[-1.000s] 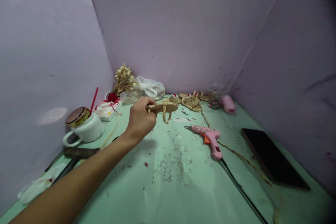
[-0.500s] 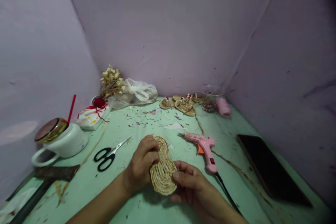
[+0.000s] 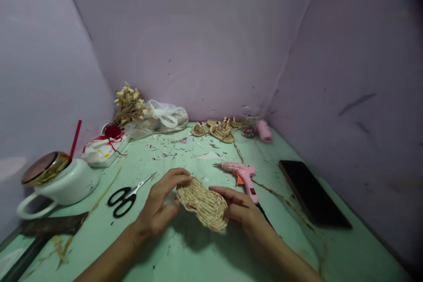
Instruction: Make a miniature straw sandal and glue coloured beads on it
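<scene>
A flat woven jute sole (image 3: 202,203), oval and tan, is held just above the green table (image 3: 198,255) between both hands. My left hand (image 3: 157,209) grips its left end, fingers curled over the top edge. My right hand (image 3: 240,209) pinches its right end with thumb and fingers. A pink glue gun (image 3: 243,175) lies on the table just beyond my right hand, its cord running toward me. Black-handled scissors (image 3: 127,194) lie to the left of my left hand.
A white mug with a gold lid and red straw (image 3: 56,178) stands at far left, a dark tool (image 3: 49,227) in front of it. A dark phone (image 3: 312,194) lies at right. More jute soles (image 3: 216,130), a pink spool (image 3: 264,131), a plastic bag (image 3: 161,116) and dried flowers (image 3: 128,101) line the back wall.
My left hand brought the jute piece from the back of the table toward me; my right hand came in and took its other end. The sole has since tilted flatter, lying crosswise.
</scene>
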Motion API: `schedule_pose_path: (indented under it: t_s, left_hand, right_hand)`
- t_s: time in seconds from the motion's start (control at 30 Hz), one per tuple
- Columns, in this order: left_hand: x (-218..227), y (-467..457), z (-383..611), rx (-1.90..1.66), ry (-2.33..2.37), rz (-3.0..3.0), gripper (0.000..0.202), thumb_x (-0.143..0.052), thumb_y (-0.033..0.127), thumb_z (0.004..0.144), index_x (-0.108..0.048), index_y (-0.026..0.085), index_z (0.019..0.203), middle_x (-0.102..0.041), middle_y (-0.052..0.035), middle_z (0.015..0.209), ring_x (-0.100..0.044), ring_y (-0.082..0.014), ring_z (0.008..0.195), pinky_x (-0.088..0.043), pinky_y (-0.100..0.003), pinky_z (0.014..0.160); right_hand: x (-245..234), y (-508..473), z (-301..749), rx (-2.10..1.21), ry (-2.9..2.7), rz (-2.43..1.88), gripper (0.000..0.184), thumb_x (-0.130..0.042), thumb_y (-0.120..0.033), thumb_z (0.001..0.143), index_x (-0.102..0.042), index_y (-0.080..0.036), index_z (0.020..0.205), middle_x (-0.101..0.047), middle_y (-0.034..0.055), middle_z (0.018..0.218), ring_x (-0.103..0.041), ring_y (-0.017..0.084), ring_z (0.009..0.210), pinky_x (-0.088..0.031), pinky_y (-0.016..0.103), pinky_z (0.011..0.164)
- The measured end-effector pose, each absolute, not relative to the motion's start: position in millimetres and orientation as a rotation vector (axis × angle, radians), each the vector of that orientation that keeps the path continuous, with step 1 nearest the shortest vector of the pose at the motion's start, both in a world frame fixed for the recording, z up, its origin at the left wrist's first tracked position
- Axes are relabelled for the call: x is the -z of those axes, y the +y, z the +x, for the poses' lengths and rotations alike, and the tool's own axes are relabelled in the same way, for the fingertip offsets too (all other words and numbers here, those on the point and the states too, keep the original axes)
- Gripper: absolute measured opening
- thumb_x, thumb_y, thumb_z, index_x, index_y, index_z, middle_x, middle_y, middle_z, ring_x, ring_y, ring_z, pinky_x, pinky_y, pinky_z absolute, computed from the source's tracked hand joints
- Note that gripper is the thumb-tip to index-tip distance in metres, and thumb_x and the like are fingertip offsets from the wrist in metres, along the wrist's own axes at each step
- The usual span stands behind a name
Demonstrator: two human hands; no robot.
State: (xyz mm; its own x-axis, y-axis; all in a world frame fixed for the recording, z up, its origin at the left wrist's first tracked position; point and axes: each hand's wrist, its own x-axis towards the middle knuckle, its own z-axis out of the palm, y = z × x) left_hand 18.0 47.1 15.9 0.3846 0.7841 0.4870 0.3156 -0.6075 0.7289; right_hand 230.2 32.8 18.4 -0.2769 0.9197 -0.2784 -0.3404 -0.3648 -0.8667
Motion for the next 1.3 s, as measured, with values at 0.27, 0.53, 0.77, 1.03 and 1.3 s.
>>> schedule_pose_path:
  t_s: [0.27,0.53,0.77,1.03,1.3]
  left_hand:
    - [-35,34,29,-0.845,1.149,1.763,0.024,-0.057,0.026,0.063,-0.063,0.019,0.085,-0.055,0.0,0.066,-0.049,-0.0142,0.059,-0.039,-0.025,0.054]
    - [-22,21,52,-0.884,1.215,1.575,0.023,-0.065,0.032,0.062,-0.057,0.015,0.075,-0.052,0.0015,0.064,-0.045,-0.0112,0.057,-0.035,-0.023,0.053]
    - [-24,17,63,-1.018,1.136,1.226,0.023,-0.068,0.019,0.053,-0.054,0.014,0.071,-0.055,0.0021,0.061,-0.05,-0.011,0.058,-0.04,-0.023,0.054]
    - [-16,16,68,-1.25,1.18,0.978,0.026,-0.072,0.018,0.05,-0.054,0.015,0.068,-0.058,0.0021,0.061,-0.053,-0.0104,0.057,-0.042,-0.023,0.053]
    - [-10,9,71,-1.166,1.337,1.353,0.018,-0.064,0.017,0.059,-0.054,0.016,0.075,-0.056,0.0001,0.067,-0.051,-0.0122,0.059,-0.043,-0.026,0.055]
  right_hand:
    - [-17,35,238,-1.47,-1.056,-1.07,0.057,-0.065,-0.021,0.059,-0.049,-0.01,0.113,-0.049,-0.0085,0.051,-0.044,0.009,0.048,-0.032,0.024,0.05]
    - [-14,28,231,-1.492,-1.183,-1.064,0.048,-0.071,-0.034,0.063,-0.053,-0.011,0.101,-0.046,-0.0092,0.05,-0.043,0.008,0.046,-0.031,0.023,0.048]
    - [-15,20,227,-1.493,-1.232,-1.052,0.04,-0.07,-0.035,0.064,-0.057,-0.014,0.095,-0.058,-0.0011,0.063,-0.054,0.013,0.057,-0.041,0.027,0.055]
    - [-11,15,225,-1.43,-1.319,-1.141,0.05,-0.07,-0.025,0.062,-0.053,-0.016,0.108,-0.063,0.0046,0.086,-0.059,0.02,0.076,-0.048,0.032,0.066]
    - [-10,8,219,-1.426,-1.252,-1.172,0.03,-0.067,-0.021,0.063,-0.059,-0.017,0.092,-0.062,0.0017,0.079,-0.057,0.018,0.072,-0.046,0.029,0.066]
